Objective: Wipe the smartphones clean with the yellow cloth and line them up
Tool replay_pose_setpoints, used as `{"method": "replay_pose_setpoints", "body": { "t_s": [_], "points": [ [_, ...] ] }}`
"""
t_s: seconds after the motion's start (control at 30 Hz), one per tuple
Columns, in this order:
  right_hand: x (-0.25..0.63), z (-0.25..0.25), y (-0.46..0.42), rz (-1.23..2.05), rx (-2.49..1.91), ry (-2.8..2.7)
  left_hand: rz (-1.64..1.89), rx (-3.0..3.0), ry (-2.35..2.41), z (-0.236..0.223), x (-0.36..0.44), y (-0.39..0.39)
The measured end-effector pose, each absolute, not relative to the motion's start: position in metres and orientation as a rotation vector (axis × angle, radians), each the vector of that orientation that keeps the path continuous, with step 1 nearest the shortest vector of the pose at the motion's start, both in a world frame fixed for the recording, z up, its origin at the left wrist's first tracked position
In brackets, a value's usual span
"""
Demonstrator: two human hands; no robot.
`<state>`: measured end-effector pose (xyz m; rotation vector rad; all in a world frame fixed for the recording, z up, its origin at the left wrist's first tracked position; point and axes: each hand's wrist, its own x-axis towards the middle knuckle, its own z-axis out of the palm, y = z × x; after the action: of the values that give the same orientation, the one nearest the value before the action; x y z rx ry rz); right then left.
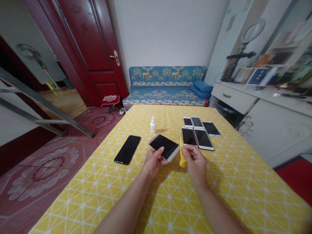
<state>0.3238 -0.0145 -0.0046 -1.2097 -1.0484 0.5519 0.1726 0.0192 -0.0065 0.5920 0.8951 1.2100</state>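
My left hand (pixel 154 161) grips a smartphone (pixel 166 145) with a dark screen and pale gold edges, held tilted above the table with the thumb on its glass. In my right hand (pixel 196 162) a small yellow cloth (pixel 182 154) is pinched between thumb and fingers, just right of that phone. A black smartphone (pixel 127 149) lies to the left on the tablecloth. Behind the held phone stands a small white bottle (pixel 153 125), upright. Several white-framed smartphones (pixel 203 139) lie grouped beyond my right hand, screens up.
A yellow patterned tablecloth (pixel 224 195) covers the table. Behind it is a blue sofa (pixel 168 92) with deer motifs. On the right a white cabinet (pixel 278 120) carries a ring light (pixel 253 31) and books. A metal ladder (pixel 46 105) leans at the left, near a red door (pixel 90 42).
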Motion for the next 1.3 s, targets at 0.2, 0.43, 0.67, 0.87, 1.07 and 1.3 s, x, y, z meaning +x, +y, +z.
{"method": "replay_pose_setpoints", "body": {
  "t_s": [0.2,0.43,0.67,0.87,1.07,1.3],
  "points": [
    [0.316,-0.009,-0.018,0.432,-1.148,-1.249,1.234,0.589,0.866,-0.011,0.176,0.02],
    [0.302,-0.002,-0.025,0.253,-0.972,-1.594,1.299,0.505,0.833,-0.007,0.175,0.019],
    [0.305,-0.009,-0.025,0.21,-0.965,-1.748,1.38,0.658,0.852,-0.007,0.175,0.02],
    [0.312,-0.012,-0.017,0.246,-1.072,-1.726,1.441,0.878,0.953,-0.005,0.173,0.018],
    [0.328,-0.011,-0.01,0.235,-1.207,-1.425,1.421,0.933,0.973,-0.001,0.17,0.017],
    [0.326,-0.003,-0.02,0.301,-1.077,-1.327,1.431,0.686,0.848,-0.01,0.169,0.023]
  ]
}}
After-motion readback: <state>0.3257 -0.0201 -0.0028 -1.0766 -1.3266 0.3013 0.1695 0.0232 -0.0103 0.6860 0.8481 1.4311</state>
